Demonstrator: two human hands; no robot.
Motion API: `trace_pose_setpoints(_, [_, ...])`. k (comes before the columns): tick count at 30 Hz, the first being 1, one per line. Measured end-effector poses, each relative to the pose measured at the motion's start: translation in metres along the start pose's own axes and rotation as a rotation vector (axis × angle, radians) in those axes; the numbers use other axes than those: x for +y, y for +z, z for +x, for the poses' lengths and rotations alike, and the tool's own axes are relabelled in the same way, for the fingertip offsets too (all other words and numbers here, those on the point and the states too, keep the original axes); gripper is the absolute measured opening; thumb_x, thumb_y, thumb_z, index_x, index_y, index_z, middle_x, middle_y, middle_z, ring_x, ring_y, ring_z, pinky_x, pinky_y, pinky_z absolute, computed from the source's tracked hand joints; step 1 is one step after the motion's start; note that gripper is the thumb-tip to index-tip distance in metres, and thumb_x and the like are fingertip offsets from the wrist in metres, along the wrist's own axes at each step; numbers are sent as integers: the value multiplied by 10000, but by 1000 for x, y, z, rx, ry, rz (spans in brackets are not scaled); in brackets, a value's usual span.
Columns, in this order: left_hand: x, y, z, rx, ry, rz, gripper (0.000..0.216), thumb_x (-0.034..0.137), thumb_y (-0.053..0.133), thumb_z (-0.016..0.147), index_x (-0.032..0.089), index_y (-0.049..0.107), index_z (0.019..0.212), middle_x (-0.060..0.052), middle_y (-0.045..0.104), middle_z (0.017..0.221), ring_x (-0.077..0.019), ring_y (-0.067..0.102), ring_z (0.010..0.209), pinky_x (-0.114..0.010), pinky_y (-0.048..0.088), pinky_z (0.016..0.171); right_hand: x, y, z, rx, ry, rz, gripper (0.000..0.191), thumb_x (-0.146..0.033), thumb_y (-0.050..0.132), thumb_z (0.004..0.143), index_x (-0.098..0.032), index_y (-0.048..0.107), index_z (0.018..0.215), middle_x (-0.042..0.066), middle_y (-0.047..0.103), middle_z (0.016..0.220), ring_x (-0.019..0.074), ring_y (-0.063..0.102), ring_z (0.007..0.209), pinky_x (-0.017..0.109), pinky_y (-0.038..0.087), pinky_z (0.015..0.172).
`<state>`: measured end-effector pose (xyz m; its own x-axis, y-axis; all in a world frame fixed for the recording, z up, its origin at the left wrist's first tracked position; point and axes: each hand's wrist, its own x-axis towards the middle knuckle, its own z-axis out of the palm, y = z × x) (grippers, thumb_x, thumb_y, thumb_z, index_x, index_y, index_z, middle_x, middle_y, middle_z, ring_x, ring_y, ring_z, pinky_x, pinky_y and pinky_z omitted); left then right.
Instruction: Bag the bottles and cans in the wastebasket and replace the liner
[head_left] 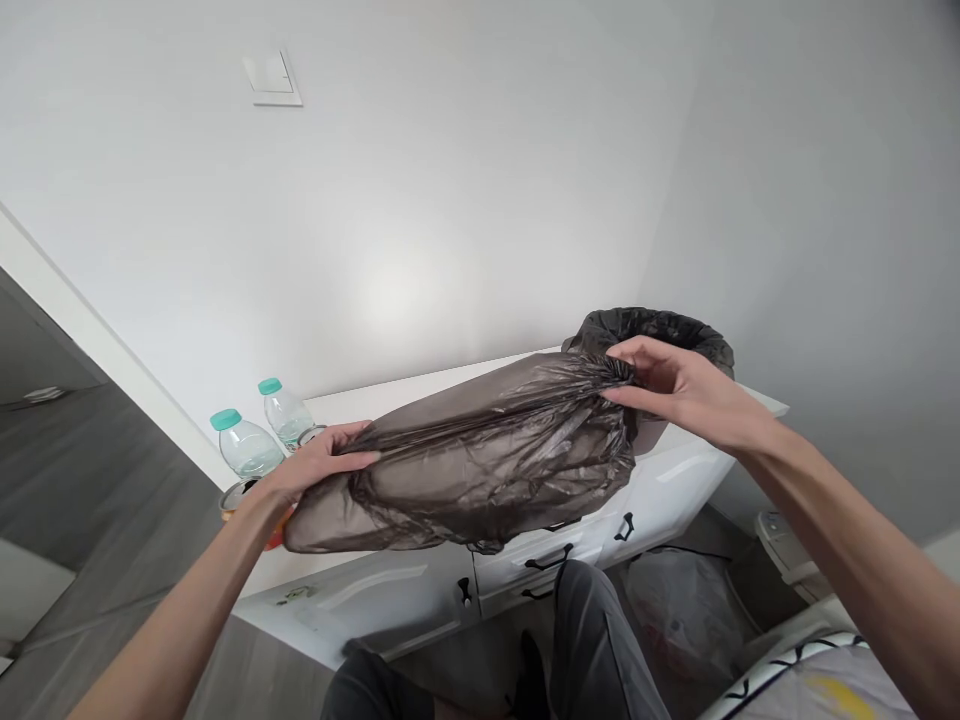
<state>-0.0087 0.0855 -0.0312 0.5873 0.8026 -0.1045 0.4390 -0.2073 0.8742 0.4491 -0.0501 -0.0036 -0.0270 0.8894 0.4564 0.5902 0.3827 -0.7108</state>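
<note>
A dark translucent plastic bag (480,455) is stretched sideways between my hands above a white cabinet (420,590). My left hand (319,462) grips the bag's left end, fingers folded over the plastic. My right hand (664,385) pinches the gathered right end of the bag, close to a bin lined with a black bag (679,330) on the cabinet top.
Two clear water bottles with teal caps (247,440) and an orange can (236,497) stand on the cabinet behind my left hand. A light switch (272,78) is on the wall. My legs in dark trousers (592,640) and a filled bag (682,610) on the floor are below.
</note>
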Motion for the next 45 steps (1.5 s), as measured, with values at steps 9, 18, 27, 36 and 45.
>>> trace_pose_setpoints(9, [39,-28,45,395,146,933,796,857,584,785,208,674,1237,-129,741,1126,-373,671,1112,-474,539,961,77,86,8,109,141,-72,343,-513,504,1006,-242,633,1173,89,749,1131,283,675,999,407,508,940])
trace_pose_setpoints(18, [54,87,15,-8,376,826,594,643,318,1060,334,516,1527,-27,575,1547,-274,540,1413,-445,439,1181,130,176,12,97,485,-55,360,-430,376,1014,-216,647,1119,100,759,1108,272,696,1059,355,516,895])
trace_pose_setpoints(27, [-104,82,14,-137,303,936,622,527,321,1095,336,228,1680,-21,245,1749,-260,160,1631,-519,182,1323,129,144,-1,-63,381,-267,344,-375,605,963,-202,683,1250,152,731,1207,324,684,1154,425,511,988])
trace_pose_setpoints(36, [-115,98,-55,-116,394,1063,1062,332,740,851,370,97,1695,-34,245,1744,-332,221,1612,-554,217,1308,141,149,-64,-422,-324,-456,1034,-302,817,815,-373,240,1669,60,242,1749,349,179,1620,598,222,1294])
trace_pose_setpoints(45, [-129,96,-34,247,121,579,544,168,421,790,244,738,1225,-44,782,1220,-300,711,1162,-424,560,1018,161,156,-58,-245,-166,-363,403,-167,513,940,-274,701,1280,75,688,1409,282,625,1308,506,406,1142])
